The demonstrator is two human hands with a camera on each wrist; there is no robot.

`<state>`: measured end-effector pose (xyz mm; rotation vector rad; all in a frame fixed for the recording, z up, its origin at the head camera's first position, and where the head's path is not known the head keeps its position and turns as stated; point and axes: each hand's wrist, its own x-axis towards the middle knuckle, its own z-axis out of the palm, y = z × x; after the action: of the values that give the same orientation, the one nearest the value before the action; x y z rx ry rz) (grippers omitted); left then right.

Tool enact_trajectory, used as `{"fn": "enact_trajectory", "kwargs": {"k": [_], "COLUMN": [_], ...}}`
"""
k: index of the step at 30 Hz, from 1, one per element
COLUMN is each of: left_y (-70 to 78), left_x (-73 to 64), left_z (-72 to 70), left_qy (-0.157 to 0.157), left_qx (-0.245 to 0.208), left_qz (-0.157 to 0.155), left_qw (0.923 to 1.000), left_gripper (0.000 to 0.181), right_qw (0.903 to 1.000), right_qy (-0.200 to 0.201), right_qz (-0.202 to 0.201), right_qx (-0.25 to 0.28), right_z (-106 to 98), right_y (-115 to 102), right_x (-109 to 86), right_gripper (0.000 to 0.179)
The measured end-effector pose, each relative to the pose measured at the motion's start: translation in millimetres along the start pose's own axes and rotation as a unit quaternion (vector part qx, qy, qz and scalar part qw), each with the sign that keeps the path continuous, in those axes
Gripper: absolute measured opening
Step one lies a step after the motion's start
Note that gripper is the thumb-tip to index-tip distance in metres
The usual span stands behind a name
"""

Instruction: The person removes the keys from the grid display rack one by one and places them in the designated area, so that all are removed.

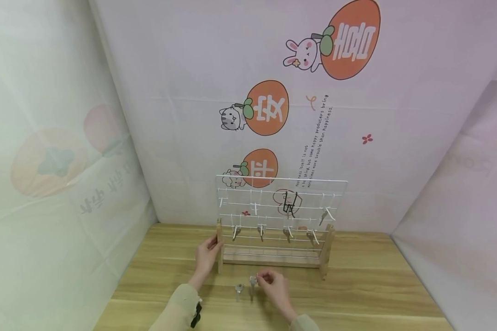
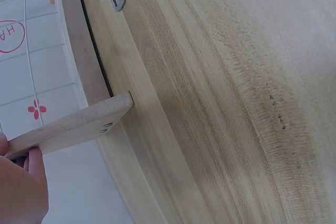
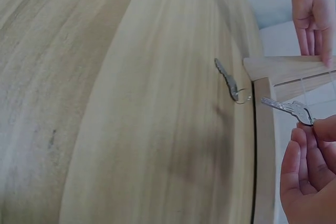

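Note:
My right hand (image 1: 276,288) pinches a silver key (image 1: 252,281) near its head, in front of the rack; in the right wrist view the held key (image 3: 294,109) points away from the fingertips. A second key (image 1: 239,289) with a thin ring lies on the table just left of it. My left hand (image 1: 205,256) grips the left wooden post (image 1: 220,243) of a white wire grid rack (image 1: 281,178). Seen from the left wrist, thumb and fingers (image 2: 35,162) lie on either side of that post. Several keys hang from the grid's hooks, among them one key (image 1: 287,233) in the lower row.
A black wire holder (image 1: 289,202) hangs on the upper grid. The rack's right post (image 1: 326,253) and bottom crossbar (image 1: 273,263) stand on the wood-grain table (image 1: 377,285). White printed cloth (image 1: 182,138) encloses the back and sides.

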<state>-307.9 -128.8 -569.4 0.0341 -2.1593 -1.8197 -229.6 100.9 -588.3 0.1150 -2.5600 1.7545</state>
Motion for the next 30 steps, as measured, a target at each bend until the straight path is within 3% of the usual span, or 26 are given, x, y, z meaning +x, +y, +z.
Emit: {"fn": "enact_trajectory", "kwargs": {"k": [26,30], "left_y": [1.6,21.1], "left_x": [-1.5,-9.1], "left_z": [-0.3,-2.6], "left_qy": [-0.003,-0.014], "left_qx": [-0.001,0.003], "left_qz": [0.002,0.003], "left_qw": [1.0,0.9999], "left_gripper": [0.038,0.037], "right_qw": [0.9989,0.9983], "right_qy": [-0.011,-0.014], "right_qz": [-0.001,0.006], "right_qx": [-0.045,-0.055], "right_z": [12,13], "right_y": [18,18], "right_x": [3.2,3.9], "right_gripper": [0.007,0.007]}}
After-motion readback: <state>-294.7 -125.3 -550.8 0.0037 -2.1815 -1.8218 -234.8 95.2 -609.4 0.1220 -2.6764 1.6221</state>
